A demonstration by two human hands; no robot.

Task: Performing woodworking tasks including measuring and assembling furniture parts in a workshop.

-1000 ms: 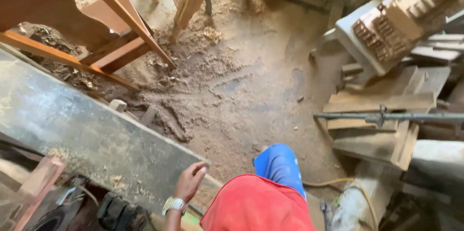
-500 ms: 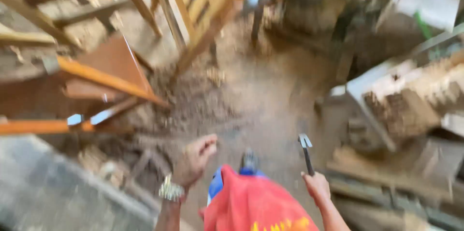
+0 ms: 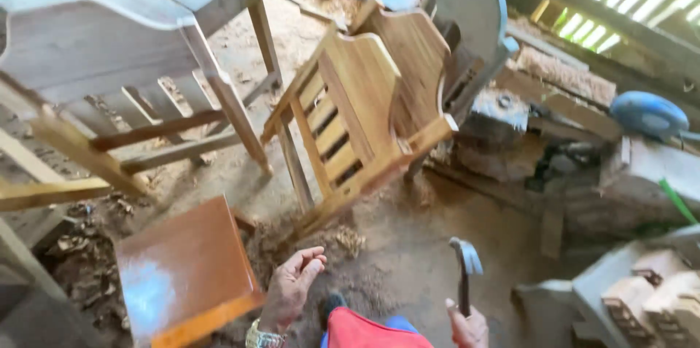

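A hammer (image 3: pixel 464 275) is gripped upright in the right hand (image 3: pixel 467 326), head up, while the left hand (image 3: pixel 292 286) is held loose and empty, nearer the tipped chair (image 3: pixel 364 115) ahead.

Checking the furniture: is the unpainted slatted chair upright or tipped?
Tipped: the chair leans over, its slatted back slanting, one side raised.

There are two hands, a left hand (image 3: pixel 293 284) and a right hand (image 3: pixel 467 327). There is one hammer (image 3: pixel 464 268). There is one wooden chair (image 3: pixel 361 111), one shiny brown board (image 3: pixel 186 268) and one blue round thing (image 3: pixel 647 115).
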